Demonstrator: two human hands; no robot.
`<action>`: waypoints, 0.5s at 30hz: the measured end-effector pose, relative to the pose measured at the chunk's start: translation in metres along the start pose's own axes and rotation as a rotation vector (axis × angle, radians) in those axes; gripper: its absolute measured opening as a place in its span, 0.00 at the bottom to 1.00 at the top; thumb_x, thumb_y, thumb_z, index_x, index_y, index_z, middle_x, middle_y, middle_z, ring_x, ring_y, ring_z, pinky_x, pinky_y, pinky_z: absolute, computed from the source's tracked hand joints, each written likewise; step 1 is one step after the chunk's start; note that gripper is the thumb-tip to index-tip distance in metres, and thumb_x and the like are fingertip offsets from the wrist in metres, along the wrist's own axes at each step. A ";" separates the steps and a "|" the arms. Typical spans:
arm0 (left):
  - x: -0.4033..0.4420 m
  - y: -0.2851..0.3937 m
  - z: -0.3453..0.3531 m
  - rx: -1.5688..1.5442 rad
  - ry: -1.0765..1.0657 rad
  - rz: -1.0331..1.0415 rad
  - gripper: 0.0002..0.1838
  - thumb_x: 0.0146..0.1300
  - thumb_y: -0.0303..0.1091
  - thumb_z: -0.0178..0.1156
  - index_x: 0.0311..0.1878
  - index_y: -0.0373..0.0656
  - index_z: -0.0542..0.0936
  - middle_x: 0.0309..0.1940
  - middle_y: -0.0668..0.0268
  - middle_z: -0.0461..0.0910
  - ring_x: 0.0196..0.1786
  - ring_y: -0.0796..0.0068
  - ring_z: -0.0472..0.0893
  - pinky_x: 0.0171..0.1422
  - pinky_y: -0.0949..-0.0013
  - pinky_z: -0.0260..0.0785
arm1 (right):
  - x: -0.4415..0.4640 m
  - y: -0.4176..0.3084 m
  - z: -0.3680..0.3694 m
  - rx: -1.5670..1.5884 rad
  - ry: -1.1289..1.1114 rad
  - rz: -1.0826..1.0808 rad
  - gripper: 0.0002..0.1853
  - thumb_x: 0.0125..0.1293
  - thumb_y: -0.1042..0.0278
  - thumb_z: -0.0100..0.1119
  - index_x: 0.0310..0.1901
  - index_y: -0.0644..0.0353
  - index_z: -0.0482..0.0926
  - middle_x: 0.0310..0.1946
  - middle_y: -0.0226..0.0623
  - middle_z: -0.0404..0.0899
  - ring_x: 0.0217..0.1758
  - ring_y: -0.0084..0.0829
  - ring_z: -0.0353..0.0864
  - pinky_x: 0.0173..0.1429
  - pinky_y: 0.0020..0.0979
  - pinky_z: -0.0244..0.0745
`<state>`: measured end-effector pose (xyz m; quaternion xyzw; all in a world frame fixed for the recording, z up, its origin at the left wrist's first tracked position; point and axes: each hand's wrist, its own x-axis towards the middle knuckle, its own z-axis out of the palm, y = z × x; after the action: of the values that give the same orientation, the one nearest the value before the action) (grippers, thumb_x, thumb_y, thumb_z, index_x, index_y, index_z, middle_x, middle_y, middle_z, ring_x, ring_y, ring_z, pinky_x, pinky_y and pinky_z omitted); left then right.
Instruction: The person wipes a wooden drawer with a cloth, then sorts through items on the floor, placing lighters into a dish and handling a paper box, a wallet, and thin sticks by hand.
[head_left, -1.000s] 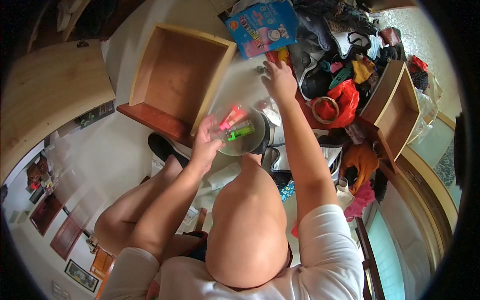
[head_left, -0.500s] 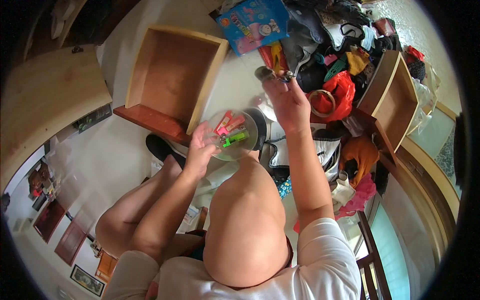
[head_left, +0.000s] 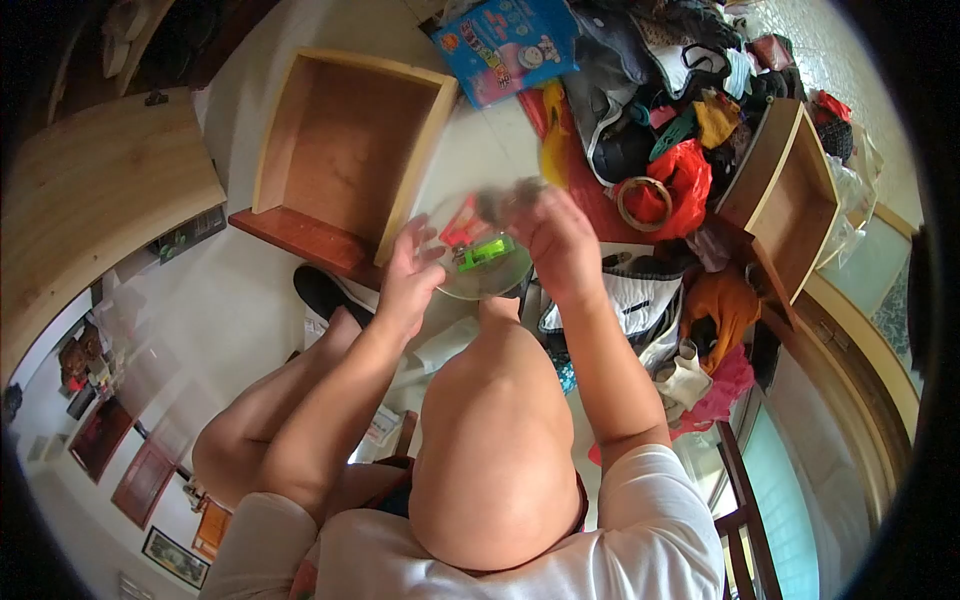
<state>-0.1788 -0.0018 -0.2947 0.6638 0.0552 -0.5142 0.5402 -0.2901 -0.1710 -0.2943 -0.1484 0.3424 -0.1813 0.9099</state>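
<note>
Fisheye edges — motion-blurred right hand (head_left: 562, 242)

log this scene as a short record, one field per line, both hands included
left hand: holds the clear dish by its edge
right hand: at the dish's right side, blurred; what it holds is unclear
dish contents: green item, red item
wooden drawers: left drawer, right drawer
nearby: blue package, red bag

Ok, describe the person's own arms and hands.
The left sleeve and right sleeve are white and short, with no markings showing. The left hand and right hand are ungloved, with no watch or bracelet visible; any rings can't be judged through the blur.
</note>
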 end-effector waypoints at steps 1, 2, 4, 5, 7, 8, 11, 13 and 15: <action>0.001 0.001 0.001 0.006 0.008 0.001 0.38 0.47 0.14 0.45 0.65 0.52 0.58 0.59 0.65 0.61 0.58 0.67 0.66 0.49 0.64 0.72 | -0.004 0.004 0.005 -0.199 0.055 0.010 0.13 0.64 0.66 0.53 0.48 0.62 0.73 0.40 0.37 0.79 0.42 0.30 0.79 0.50 0.30 0.72; 0.001 0.005 0.004 0.013 0.015 0.002 0.38 0.47 0.14 0.44 0.65 0.52 0.59 0.59 0.66 0.61 0.59 0.67 0.66 0.49 0.64 0.72 | -0.007 0.005 0.011 -0.573 -0.035 -0.022 0.14 0.64 0.67 0.54 0.48 0.64 0.73 0.42 0.37 0.78 0.43 0.29 0.78 0.50 0.29 0.72; 0.002 0.008 0.006 0.011 0.017 0.006 0.39 0.47 0.14 0.45 0.66 0.49 0.57 0.61 0.63 0.59 0.59 0.67 0.66 0.49 0.65 0.71 | -0.011 0.001 0.023 -1.070 -0.149 -0.153 0.16 0.62 0.64 0.57 0.47 0.65 0.75 0.37 0.41 0.80 0.40 0.27 0.80 0.44 0.30 0.74; 0.002 0.009 0.005 0.001 0.013 0.009 0.39 0.47 0.14 0.46 0.67 0.47 0.56 0.63 0.61 0.58 0.59 0.67 0.66 0.50 0.66 0.70 | -0.006 -0.005 0.023 -1.008 -0.071 -0.168 0.16 0.61 0.64 0.57 0.47 0.64 0.75 0.38 0.42 0.80 0.39 0.29 0.81 0.43 0.31 0.75; -0.001 0.010 0.005 -0.045 0.010 0.001 0.40 0.48 0.13 0.47 0.68 0.44 0.54 0.64 0.59 0.57 0.59 0.67 0.67 0.50 0.68 0.70 | 0.026 -0.023 0.014 -0.879 0.075 -0.193 0.16 0.60 0.64 0.58 0.48 0.61 0.76 0.38 0.44 0.80 0.38 0.34 0.82 0.42 0.31 0.75; -0.003 0.012 0.005 -0.078 0.008 -0.011 0.40 0.48 0.13 0.47 0.68 0.44 0.54 0.64 0.59 0.57 0.58 0.68 0.68 0.50 0.68 0.70 | 0.053 -0.029 -0.001 -1.076 0.169 -0.335 0.16 0.59 0.63 0.58 0.47 0.60 0.77 0.41 0.44 0.80 0.40 0.37 0.81 0.43 0.32 0.75; -0.006 0.001 -0.007 -0.054 -0.001 -0.042 0.41 0.46 0.12 0.44 0.67 0.50 0.55 0.62 0.65 0.58 0.59 0.68 0.67 0.50 0.65 0.70 | 0.119 -0.037 -0.033 -1.761 0.335 -0.699 0.15 0.55 0.63 0.55 0.44 0.56 0.79 0.50 0.41 0.75 0.48 0.39 0.76 0.48 0.38 0.72; -0.009 -0.004 -0.013 -0.030 0.001 -0.046 0.41 0.46 0.12 0.44 0.67 0.50 0.55 0.62 0.66 0.58 0.58 0.69 0.68 0.49 0.66 0.71 | 0.135 -0.024 -0.060 -2.067 0.331 -0.736 0.15 0.54 0.63 0.55 0.43 0.53 0.80 0.54 0.39 0.72 0.51 0.38 0.74 0.50 0.40 0.70; -0.013 -0.004 -0.014 -0.041 0.013 -0.039 0.39 0.48 0.13 0.46 0.68 0.44 0.54 0.61 0.62 0.58 0.54 0.70 0.71 0.47 0.70 0.70 | 0.130 -0.018 -0.066 -2.250 0.323 -0.648 0.13 0.52 0.64 0.54 0.41 0.50 0.81 0.56 0.38 0.70 0.53 0.37 0.72 0.51 0.41 0.69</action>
<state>-0.1790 0.0175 -0.2892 0.6548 0.0821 -0.5191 0.5432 -0.2479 -0.2526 -0.4089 -0.9216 0.3669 -0.0168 0.1254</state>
